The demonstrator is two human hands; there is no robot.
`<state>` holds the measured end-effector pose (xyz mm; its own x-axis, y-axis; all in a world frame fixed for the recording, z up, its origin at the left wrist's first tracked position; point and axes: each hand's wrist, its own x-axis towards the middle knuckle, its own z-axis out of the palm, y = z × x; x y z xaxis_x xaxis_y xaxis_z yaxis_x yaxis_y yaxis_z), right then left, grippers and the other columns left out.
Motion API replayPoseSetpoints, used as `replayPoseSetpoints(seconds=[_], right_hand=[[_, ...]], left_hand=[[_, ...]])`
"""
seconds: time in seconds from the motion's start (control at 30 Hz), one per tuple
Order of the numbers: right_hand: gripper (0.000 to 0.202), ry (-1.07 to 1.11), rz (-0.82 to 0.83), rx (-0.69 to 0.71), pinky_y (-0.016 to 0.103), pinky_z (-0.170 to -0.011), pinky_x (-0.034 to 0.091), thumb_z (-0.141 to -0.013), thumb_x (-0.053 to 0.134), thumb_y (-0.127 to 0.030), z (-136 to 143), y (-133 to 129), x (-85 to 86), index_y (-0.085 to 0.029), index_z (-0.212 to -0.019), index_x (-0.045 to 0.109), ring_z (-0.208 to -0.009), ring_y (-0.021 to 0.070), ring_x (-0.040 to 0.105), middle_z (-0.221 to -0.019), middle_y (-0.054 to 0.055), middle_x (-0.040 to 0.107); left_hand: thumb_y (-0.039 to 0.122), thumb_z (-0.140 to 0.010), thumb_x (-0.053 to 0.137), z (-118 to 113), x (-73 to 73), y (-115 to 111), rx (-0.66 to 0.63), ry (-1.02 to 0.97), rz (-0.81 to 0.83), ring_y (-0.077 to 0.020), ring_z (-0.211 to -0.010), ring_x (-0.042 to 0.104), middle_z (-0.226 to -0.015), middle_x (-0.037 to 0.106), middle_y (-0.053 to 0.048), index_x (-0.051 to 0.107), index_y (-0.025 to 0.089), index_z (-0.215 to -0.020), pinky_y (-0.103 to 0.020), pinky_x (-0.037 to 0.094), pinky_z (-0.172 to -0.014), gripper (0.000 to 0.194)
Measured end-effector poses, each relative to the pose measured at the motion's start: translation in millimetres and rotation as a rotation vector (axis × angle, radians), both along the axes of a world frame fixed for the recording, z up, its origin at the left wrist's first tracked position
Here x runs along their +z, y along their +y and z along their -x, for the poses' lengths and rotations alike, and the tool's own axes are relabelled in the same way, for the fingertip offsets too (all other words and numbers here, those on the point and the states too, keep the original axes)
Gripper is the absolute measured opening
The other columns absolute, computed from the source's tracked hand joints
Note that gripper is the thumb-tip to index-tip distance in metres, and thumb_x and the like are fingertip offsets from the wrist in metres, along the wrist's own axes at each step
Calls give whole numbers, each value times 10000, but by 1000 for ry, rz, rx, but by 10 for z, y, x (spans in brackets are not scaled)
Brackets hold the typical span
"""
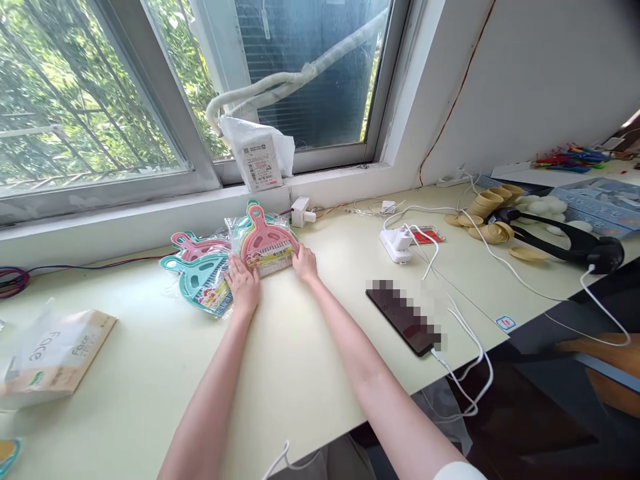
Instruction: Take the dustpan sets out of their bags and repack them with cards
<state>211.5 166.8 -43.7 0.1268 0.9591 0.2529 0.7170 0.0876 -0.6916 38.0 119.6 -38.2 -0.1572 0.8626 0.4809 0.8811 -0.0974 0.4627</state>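
A pink dustpan set in a clear plastic wrapper lies upright-facing on top of a stack near the wall, with a brush and printed label showing. My right hand grips its right edge, thumb and fingers at the wrapper's lower corner. Palm down, my left hand rests at its lower left, fingers stretched out and touching the packets there. Beside that hand lies a teal dustpan set, also wrapped, partly over another pink dustpan set. My fingers hide parts of the wrappers.
A tissue pack lies at the left. To the right are a phone, a white charger with cables, and a black headset beside brown cups. A white labelled packet leans on the windowsill.
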Motion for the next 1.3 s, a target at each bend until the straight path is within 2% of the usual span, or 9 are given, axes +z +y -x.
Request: replayPoseSetpoints(seconds=[0.17,0.3,0.4,0.5,0.63,0.77,0.87,1.13,1.3], right_hand=[[495,86,-64,22,340,-1002,365,-895,470,-232,-16,-89,-51,-122,-1363,350,-1196,224,506,-1324,139,527],[527,205,-95,30,329,-1022,361,-885,474,-255,-39,-200,-88,-140,-1378,328,-1246,204,467,-1367,129,488],[517,275,-121,41,346,-1028,359,-886,468,-286,-51,-282,-97,-144,-1367,342,-1241,206,472,-1351,132,503],[495,339,-164,20,360,-1011,373,-906,423,-363,-61,-363,-96,-148,-1348,359,-1213,206,496,-1323,142,523],[499,452,-245,-141,361,-964,405,-923,309,-463,-114,-492,-111,-164,-1318,371,-1171,202,523,-1294,155,528],[490,535,-270,-250,335,-930,422,-915,263,-467,-184,-608,-149,-150,-1258,410,-1110,188,551,-1233,166,558],[463,487,-247,-236,339,-916,424,-904,261,-452,-189,-653,-161,-160,-1203,461,-1090,195,565,-1192,158,587],[325,142,-67,-153,377,-882,407,-847,439,-443,-131,-710,-94,-211,-947,643,-917,236,613,-918,85,686],[319,317,-96,-95,325,-765,444,-851,432,-407,-94,-845,-39,-202,-925,665,-802,212,619,-937,78,691]], left_hand=[[265,-886,382,-60,77,-460,-76,83,-115,-295,-1437,42,-1541,93,-229,79,23,-1476,-555,34,-1130,706],[246,-883,406,41,97,-809,-139,94,-125,-282,-1432,115,-1541,169,-173,184,122,-1473,-536,4,-1143,643],[247,-874,433,149,76,-935,-117,47,-109,-287,-1417,178,-1528,221,-150,271,171,-1436,-537,40,-1148,590],[248,-868,446,221,79,-952,-58,-58,-116,-291,-1403,214,-1502,277,-142,315,195,-1399,-546,105,-1144,550],[232,-879,428,279,155,-948,-17,-173,-232,-269,-1388,250,-1476,313,-128,341,219,-1362,-528,143,-1147,492],[200,-874,421,362,217,-955,27,-283,-329,-236,-1339,330,-1413,378,-122,400,221,-1306,-444,325,-1087,433],[179,-862,421,432,210,-933,44,-352,-328,-232,-1288,387,-1347,425,-132,475,198,-1228,-404,394,-1031,371],[151,-849,376,468,146,-872,-42,-388,-234,-247,-1223,446,-1195,535,-106,603,205,-990,-460,322,-1066,273],[292,-857,476,445,119,-836,-190,-559,-152,-253,-1089,533,-1180,548,-124,550,196,-1143,-424,466,-894,310]])
